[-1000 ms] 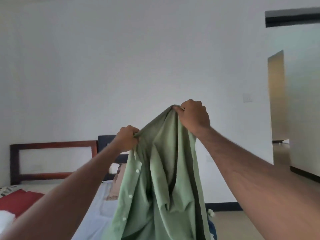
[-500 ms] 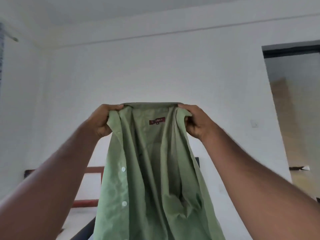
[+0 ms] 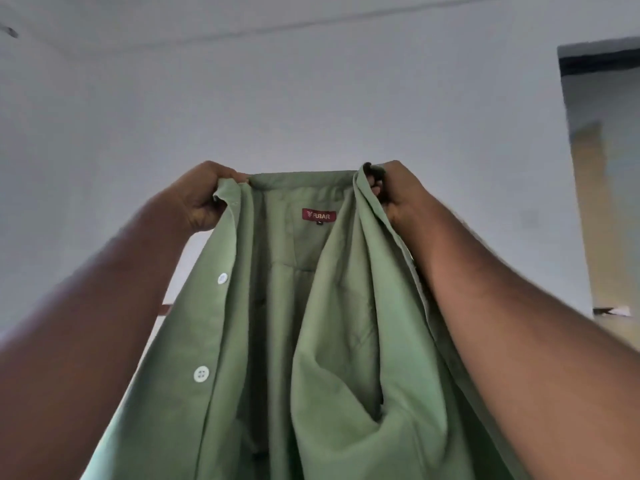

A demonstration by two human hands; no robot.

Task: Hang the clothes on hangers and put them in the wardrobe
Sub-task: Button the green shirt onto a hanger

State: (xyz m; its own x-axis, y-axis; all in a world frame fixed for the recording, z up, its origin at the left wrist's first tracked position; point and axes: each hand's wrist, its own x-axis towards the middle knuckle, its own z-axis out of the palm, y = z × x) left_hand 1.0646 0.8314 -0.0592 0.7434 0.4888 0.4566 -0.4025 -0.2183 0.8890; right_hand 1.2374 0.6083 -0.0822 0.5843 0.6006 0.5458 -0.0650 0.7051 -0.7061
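Observation:
A light green button-up shirt [image 3: 339, 341] hangs open in front of me, its inside facing me with a red label under the collar. My left hand [image 3: 197, 199] grips the collar's left end. My right hand [image 3: 398, 192] grips the collar's right end, so the collar is stretched flat between both hands at about chest-to-head height. White buttons run down the shirt's left front edge. No hanger or wardrobe is in view.
A white wall [image 3: 311, 98] fills the background. A doorway [image 3: 602, 188] with a dark top frame opens at the right. A sliver of dark wooden bed frame [image 3: 164, 310] shows behind my left forearm.
The shirt went from bunched between close hands to spread wide by the collar and raised. My view tilted upward, so the bed dropped out of sight.

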